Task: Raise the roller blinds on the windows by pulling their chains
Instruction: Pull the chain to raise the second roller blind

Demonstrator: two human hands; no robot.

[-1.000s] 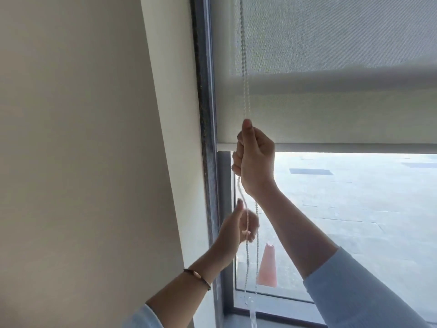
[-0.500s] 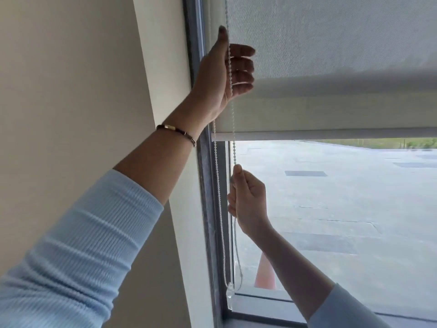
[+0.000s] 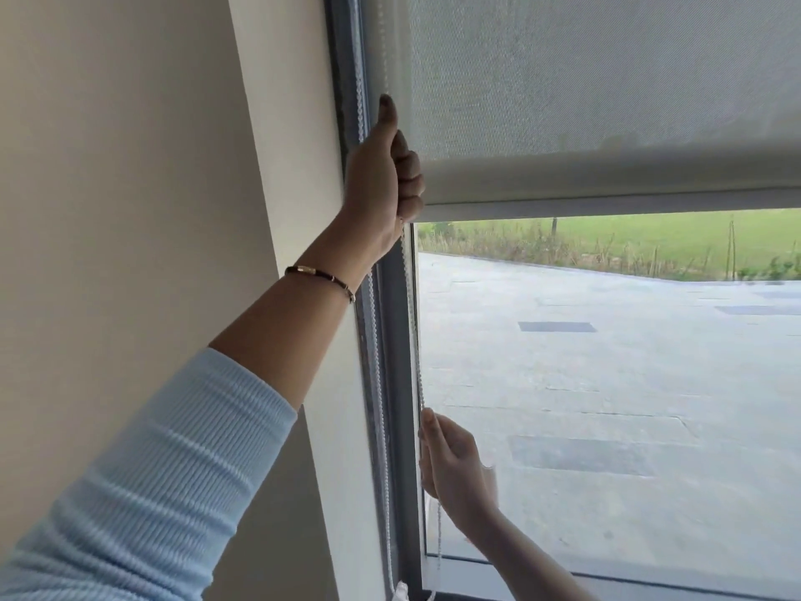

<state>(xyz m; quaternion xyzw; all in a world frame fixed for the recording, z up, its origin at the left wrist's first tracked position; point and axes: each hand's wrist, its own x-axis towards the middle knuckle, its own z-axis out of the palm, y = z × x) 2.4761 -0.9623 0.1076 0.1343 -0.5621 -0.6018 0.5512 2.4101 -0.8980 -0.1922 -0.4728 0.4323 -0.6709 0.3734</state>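
Left hand (image 3: 381, 184) fisted high on the bead chain (image 3: 411, 314), right hand (image 3: 455, 466) pinching it low, so I can pull hand-over-hand.

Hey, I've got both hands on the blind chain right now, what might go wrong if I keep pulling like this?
1. The left hand is clenched on the chain right beside the blind's bottom bar; as the bar rises, it may knock your knuckles.
2. The right hand is low, near the window sill, so little downward travel is left; a rushed hand change may let the chain slip.
3. The second strand hangs close beside; grabbing both could jam the loop.
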